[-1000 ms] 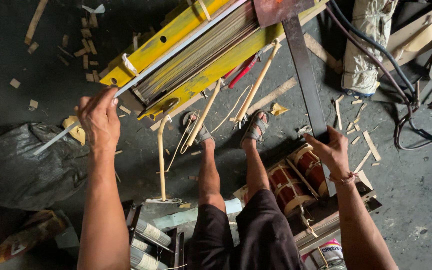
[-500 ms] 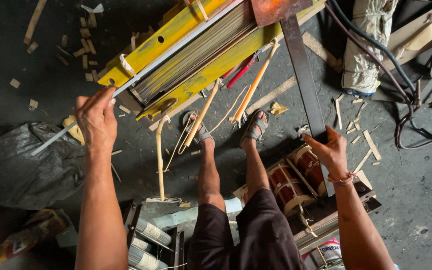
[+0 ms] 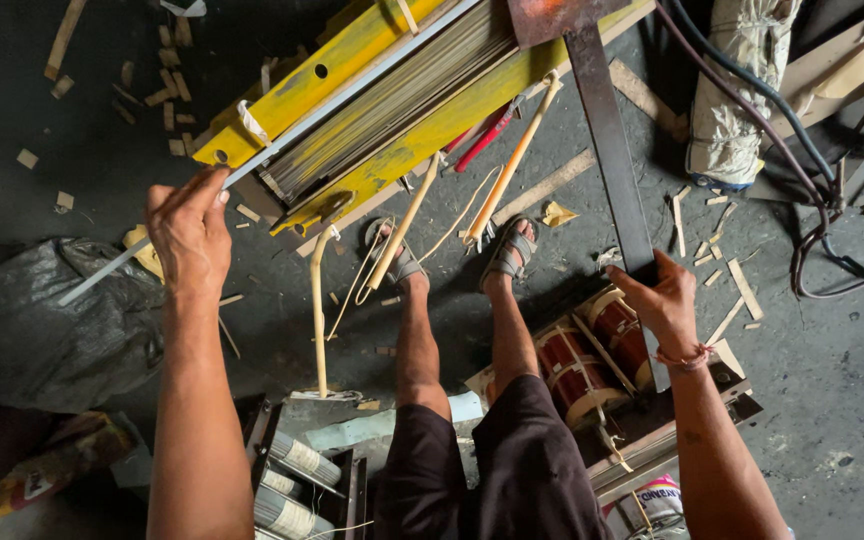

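A long yellow metal frame point(image 3: 392, 90) packed with grey steel sheets point(image 3: 392, 95) slants across the dark concrete floor point(image 3: 832, 400) from ten o'clock to one o'clock. At eight o'clock lies a crumpled grey plastic sack point(image 3: 22, 320); what it contains cannot be seen. A dark flat steel bar point(image 3: 607, 140) runs from twelve o'clock down to four o'clock, where the right hand point(image 3: 664, 300) is wrapped tightly around its lower end. Just beside that hand, an open wooden crate point(image 3: 642, 440) holds two copper-wound coils point(image 3: 592, 350). At nine o'clock the left hand point(image 3: 190, 232) pinches a thin white metal strip point(image 3: 282, 140) between thumb and fingers, the strip lying along the frame's edge. Wood offcuts point(image 3: 167, 90) lie scattered at eleven o'clock.
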Demonstrator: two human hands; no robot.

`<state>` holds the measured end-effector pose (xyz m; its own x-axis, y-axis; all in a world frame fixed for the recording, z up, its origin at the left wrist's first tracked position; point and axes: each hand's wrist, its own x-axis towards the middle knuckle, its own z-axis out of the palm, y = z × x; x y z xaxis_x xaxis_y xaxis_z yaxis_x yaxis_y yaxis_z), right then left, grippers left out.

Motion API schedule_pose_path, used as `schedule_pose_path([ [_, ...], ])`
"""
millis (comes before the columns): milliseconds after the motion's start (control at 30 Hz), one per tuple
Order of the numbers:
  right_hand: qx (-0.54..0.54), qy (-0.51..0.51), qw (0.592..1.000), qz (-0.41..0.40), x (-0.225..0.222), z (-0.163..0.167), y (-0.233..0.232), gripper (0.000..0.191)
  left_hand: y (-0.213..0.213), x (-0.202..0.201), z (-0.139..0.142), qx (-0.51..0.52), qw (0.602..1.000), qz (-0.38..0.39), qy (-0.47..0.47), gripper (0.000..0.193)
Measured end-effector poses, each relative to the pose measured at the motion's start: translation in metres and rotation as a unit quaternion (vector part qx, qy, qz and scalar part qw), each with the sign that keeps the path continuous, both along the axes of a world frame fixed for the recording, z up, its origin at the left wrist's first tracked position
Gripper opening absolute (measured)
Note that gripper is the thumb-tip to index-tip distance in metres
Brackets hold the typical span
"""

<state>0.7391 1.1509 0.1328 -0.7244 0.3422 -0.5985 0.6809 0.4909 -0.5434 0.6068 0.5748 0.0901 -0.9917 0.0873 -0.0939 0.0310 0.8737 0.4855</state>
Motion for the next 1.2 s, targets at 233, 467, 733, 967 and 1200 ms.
schedule_pose_path([
  [233,0.001,-0.002,1.0,-0.006,-0.0007,0.0022,-0.0029,0.028,0.0013,0.0013,0.0019,0.003,1.0,-0.003,0.008,0.03],
  [467,-0.003,-0.013,1.0,-0.013,-0.0001,0.0012,-0.0009,0.027,0.0005,-0.0005,0.0026,0.0,1.0,0.004,-0.011,0.028],
  [733,0.001,-0.019,1.0,-0.003,0.0007,0.0005,0.002,0.029,-0.0005,0.0003,0.0004,-0.004,1.0,0.004,-0.021,0.027],
  [967,-0.007,0.0,1.0,0.005,-0.0005,0.001,0.0015,0.03,-0.0025,-0.0004,0.0009,0.001,1.0,-0.007,-0.01,0.027],
  [1200,-0.011,-0.013,1.0,-0.016,-0.0046,0.0035,-0.0026,0.028,-0.0022,-0.002,0.0001,-0.001,1.0,-0.009,-0.009,0.027],
])
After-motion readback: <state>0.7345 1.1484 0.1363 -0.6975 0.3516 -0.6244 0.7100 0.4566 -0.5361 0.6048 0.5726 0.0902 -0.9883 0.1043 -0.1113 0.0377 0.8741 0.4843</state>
